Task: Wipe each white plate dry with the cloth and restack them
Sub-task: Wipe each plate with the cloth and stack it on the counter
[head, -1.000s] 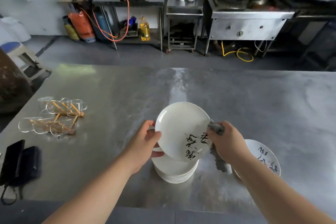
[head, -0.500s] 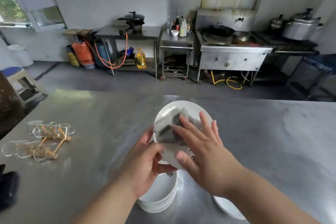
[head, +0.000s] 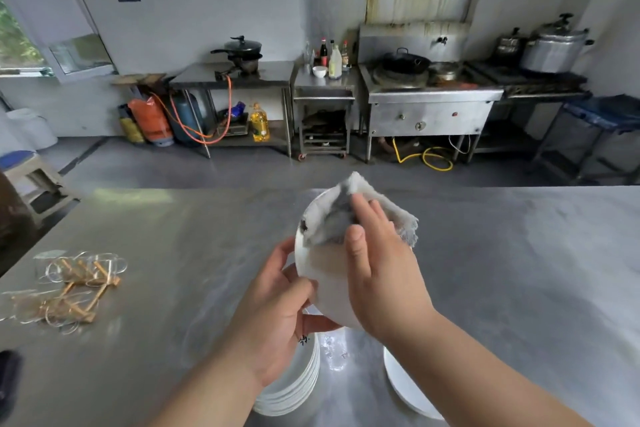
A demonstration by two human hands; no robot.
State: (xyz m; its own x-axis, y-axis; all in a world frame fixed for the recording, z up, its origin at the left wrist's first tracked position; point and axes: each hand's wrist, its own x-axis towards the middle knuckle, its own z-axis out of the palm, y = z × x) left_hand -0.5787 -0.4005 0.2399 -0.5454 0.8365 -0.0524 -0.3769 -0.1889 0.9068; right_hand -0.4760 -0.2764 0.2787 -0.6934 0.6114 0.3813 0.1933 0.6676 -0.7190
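Note:
A white plate (head: pixel 325 274) is held tilted above the steel table (head: pixel 519 270). My left hand (head: pixel 277 308) grips its lower left rim, thumb on the face. My right hand (head: pixel 381 267) lies flat with straight fingers, pressing a grey cloth (head: pixel 332 218) onto the plate's upper part. The cloth hangs over the top and right rim. Under my left wrist stands a stack of white plates (head: pixel 294 388). A single white plate (head: pixel 405 388) lies to its right, partly hidden by my right forearm.
Clear glasses with wooden sticks (head: pixel 69 288) lie at the table's left. A dark object (head: pixel 8 381) sits at the left edge. Behind the table are a stove (head: pixel 429 104), steel counters (head: pixel 239 80), gas cylinders (head: pixel 156 121) and a stool (head: pixel 31 180).
The cloth went from the plate's right rim onto its face and now rubs higher, over the top rim. The plate has been lifted and my view has tipped upward.

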